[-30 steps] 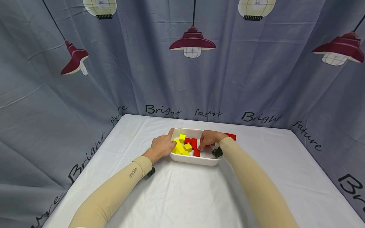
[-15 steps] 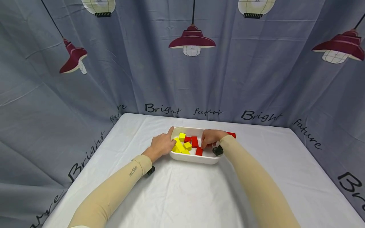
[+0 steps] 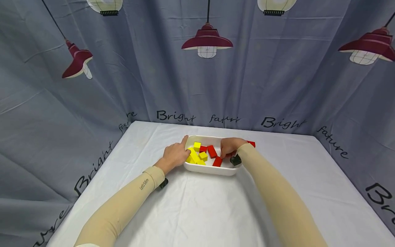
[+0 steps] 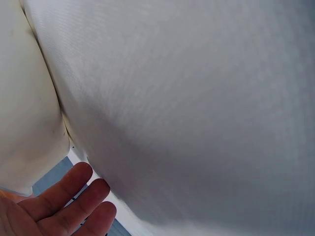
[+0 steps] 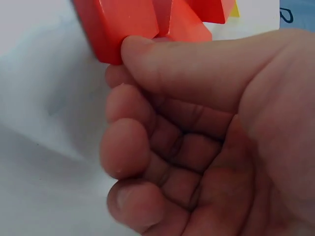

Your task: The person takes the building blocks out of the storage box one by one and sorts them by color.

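Observation:
In the head view a white tray [image 3: 210, 169] stands on the table, with red and yellow blocks in it. My left hand [image 3: 174, 155] holds the tray's left end, index finger stretched along the rim and thumb over the edge. Its other fingers [image 4: 93, 209] lie loosely extended outside the tray wall in the left wrist view. Reaching into the right half, my right hand [image 3: 229, 146] pinches a red block [image 5: 128, 24] between thumb and index finger; the remaining fingers curl beneath. Two more red blocks, one tilted [image 3: 212, 151] and one farther back [image 3: 203, 149], lie left of it.
Several yellow blocks [image 3: 195, 156] fill the tray's left part. Another red block [image 3: 251, 143] shows behind the right wrist, beyond the tray's right end. A white cloth covers the table [image 3: 203, 206], and a grey printed curtain [image 3: 172, 89] hangs behind it.
My right hand has shifted slightly right, and the red block at its fingertips has moved right and turned. The red block behind it has tilted. My left hand has stayed on the tray.

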Demonstrator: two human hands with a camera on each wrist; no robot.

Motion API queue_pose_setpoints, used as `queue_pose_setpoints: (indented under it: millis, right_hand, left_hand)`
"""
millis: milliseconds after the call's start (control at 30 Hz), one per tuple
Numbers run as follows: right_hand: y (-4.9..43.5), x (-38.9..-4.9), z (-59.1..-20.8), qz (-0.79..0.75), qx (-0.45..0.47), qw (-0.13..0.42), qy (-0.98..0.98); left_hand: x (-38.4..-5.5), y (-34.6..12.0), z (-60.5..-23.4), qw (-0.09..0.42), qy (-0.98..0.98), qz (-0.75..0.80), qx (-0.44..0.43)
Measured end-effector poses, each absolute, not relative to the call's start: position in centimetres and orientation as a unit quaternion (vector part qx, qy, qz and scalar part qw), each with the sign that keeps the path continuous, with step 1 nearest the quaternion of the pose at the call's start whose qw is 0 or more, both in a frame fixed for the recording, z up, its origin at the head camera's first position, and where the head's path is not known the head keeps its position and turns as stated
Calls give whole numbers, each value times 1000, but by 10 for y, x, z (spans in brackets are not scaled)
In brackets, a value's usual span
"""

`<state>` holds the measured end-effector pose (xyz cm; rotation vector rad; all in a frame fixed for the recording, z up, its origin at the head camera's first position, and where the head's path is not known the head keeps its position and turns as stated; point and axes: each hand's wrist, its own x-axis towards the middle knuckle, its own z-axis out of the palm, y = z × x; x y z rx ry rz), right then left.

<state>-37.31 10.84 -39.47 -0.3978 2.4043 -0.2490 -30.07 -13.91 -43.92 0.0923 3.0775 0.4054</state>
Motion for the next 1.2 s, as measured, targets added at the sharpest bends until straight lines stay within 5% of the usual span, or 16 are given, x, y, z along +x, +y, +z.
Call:
queue_pose_setpoints:
  millis: [600,900,1200]
  right_hand:
    - [105,-373,-389,-124,-75,356,923]
    - [107,-369,-393,-188,-103,337,917]
    - [111,-372,-398,-204,-129,380,893]
  left_hand:
    - [-303,-140,-435,22,991,125,34]
    - [-303,-140,-437,20,991,126,35]
    - [-301,-140,-438,19,992,124,34]
